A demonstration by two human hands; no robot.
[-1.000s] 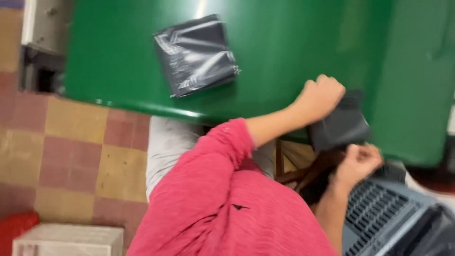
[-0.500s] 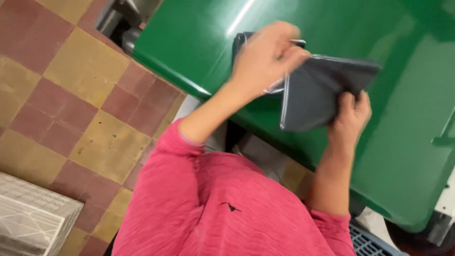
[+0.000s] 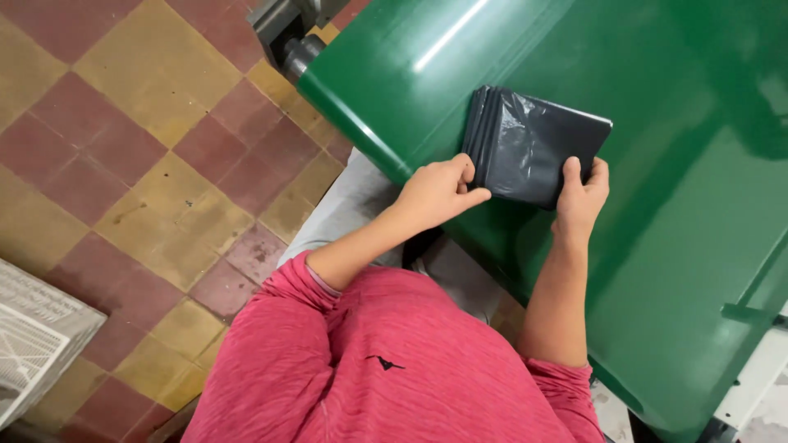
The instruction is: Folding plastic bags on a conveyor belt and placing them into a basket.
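We see a stack of folded dark grey plastic bags [image 3: 533,143] lying flat on the glossy green surface [image 3: 673,271], close to the edge nearest the person. The folded edges of the stack face the rounded end of the surface, where we count several layers; the exact number cannot be told from this view.

The left hand [image 3: 439,190] rests at the near corner of the stack, thumb and fingers drawn together and pinching the layered edge. The right hand [image 3: 581,193] grips the near edge of the stack at its other corner, thumb laid on top of the plastic and fingers curled beneath. Both hands therefore grasp the stack, and the stack lies between them, touching the surface.

We note that both forearms are bare and extend from short red sleeves [image 3: 394,361], which fill the lower part of the view. Grey trousers [image 3: 353,205] show between the sleeves and the edge of the surface.

Beside the surface, the floor [image 3: 131,148] is laid with worn red and yellow tiles. A white slatted crate [image 3: 33,344] stands at the lower left corner of the view, well apart from the hands. A grey metal fitting [image 3: 283,29] sits at the far end of the rounded edge of the surface.
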